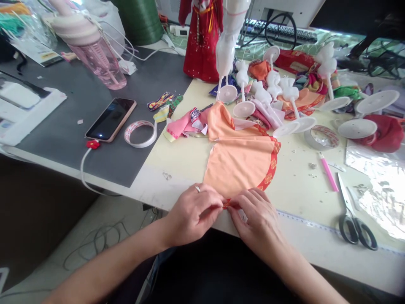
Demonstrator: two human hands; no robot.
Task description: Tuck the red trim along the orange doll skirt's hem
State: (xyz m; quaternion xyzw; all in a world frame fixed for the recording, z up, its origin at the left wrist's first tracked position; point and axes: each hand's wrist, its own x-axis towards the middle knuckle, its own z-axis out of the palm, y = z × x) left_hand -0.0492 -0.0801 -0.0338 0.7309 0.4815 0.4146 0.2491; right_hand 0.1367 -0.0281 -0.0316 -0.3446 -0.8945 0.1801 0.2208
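Observation:
An orange cloth piece (240, 162) with a red patterned border lies spread on the table in front of me. Its near edge is pinched between my left hand (196, 213) and my right hand (253, 211), close together at the table's front edge. A ring sits on a finger of the left hand. Both hands have fingertips pressed together on the red border, with a short stretch of it showing between them. Something small and white shows under the right fingers; I cannot tell what it is. Above the cloth lie pink fabric scraps (183, 124).
Scissors (351, 219), a pink pen-like tool (329, 173) and a tape roll (322, 137) lie to the right. White doll stands (295, 95) crowd the back. At left are a phone (110, 119), another tape roll (141, 134) and a pink bottle (95, 50).

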